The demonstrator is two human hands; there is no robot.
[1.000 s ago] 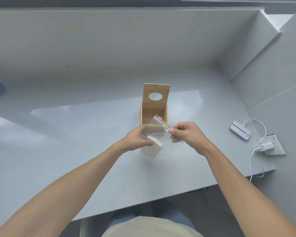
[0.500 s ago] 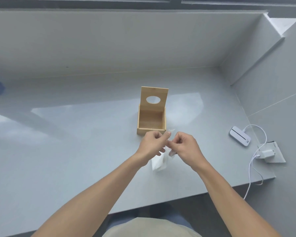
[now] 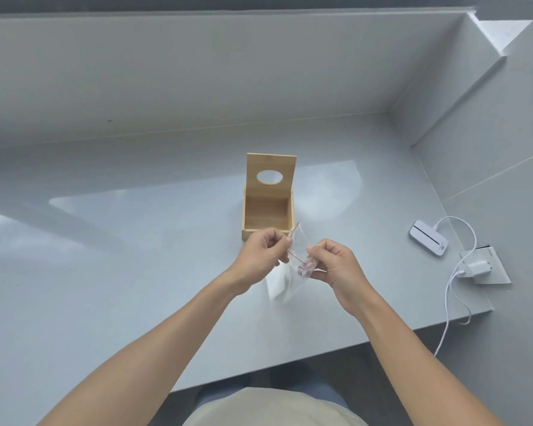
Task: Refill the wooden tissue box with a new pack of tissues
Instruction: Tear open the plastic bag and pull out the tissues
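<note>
Left hand [image 3: 260,252] and right hand [image 3: 330,262] pinch the mouth of the plastic bag [image 3: 290,272], held just before the open wooden box [image 3: 268,210]. Judged light, limp, slippery; grip the tissues [image 3: 276,282] through the film.

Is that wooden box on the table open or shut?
Open: the wooden tissue box's lid with the oval hole stands upright, showing a bare inside.
</note>
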